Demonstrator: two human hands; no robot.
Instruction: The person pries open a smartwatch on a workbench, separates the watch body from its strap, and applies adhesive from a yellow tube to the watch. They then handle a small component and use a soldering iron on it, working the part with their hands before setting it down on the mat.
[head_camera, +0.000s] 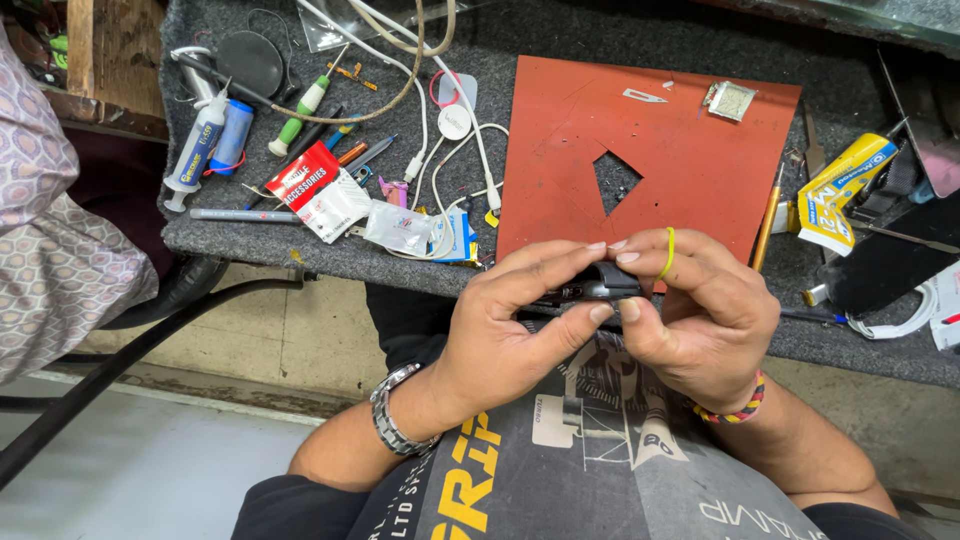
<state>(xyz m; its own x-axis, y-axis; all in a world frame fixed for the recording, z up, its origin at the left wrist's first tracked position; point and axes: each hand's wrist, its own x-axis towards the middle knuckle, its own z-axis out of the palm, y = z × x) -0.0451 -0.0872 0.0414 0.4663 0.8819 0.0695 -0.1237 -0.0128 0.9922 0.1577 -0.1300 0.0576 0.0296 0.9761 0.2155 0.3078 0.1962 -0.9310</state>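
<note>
Small black part (600, 282) pinched between both hands, just below the red mat's (690, 150) near edge, off the worktop (250, 235). Left hand (510, 330) closed on it, thumb under, fingers over. Right hand (695, 315) gripping its other end with thumb and forefinger, yellow ring (668, 252) uppermost. Best kept level, pressure even on both ends, fingertips close, work held near the mat, clear of cables (455, 150) left of it.

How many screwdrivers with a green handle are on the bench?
1. The green-handled screwdriver lies at the bench's back left, beside the blue-capped syringe tube, far from both hands. Others may be hidden under the cables and packets.
</note>
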